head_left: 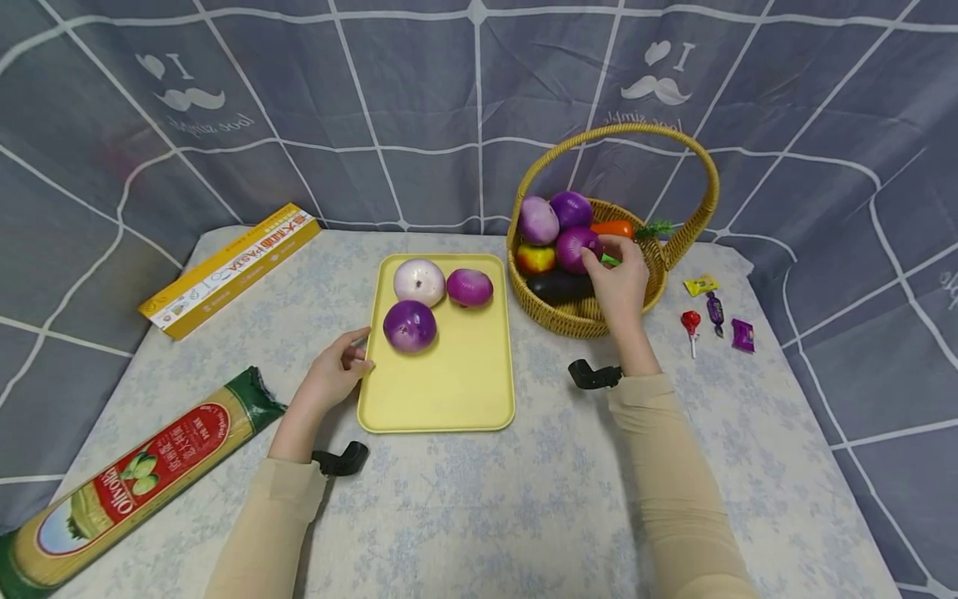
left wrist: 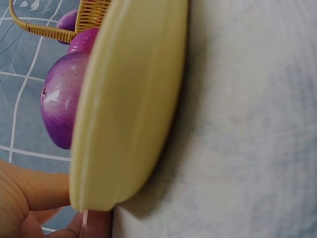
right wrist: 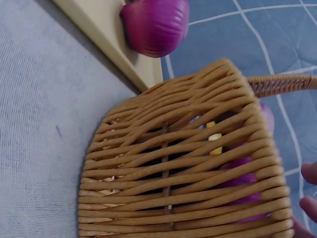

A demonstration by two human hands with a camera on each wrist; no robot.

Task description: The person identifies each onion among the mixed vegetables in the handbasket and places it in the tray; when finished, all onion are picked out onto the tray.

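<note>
My left hand (head_left: 334, 370) grips the left edge of a yellow tray (head_left: 449, 391), thumb on the rim and fingers at its outer side; the left wrist view shows the thumb against the tray wall (left wrist: 129, 109). On the tray sit a white onion (head_left: 419, 283), a dark purple onion (head_left: 409, 326) and a smaller magenta onion (head_left: 470, 287). Over the wicker basket (head_left: 557, 316), my right hand (head_left: 623, 279) pinches a purple onion (head_left: 575, 249) between thumb and fingers. Right wrist: the woven side (right wrist: 183, 173) hides most of the basket's contents, and fingertips (right wrist: 309, 173) show at the edge.
Also in the basket are two more purple onions, a red-yellow fruit (head_left: 535, 259), an eggplant (head_left: 560, 287) and a carrot (head_left: 612, 228); its tall handle (head_left: 651, 131) arches above. Several candies (head_left: 714, 313) lie right. A pasta box (head_left: 232, 270) and spaghetti bag (head_left: 142, 482) lie left.
</note>
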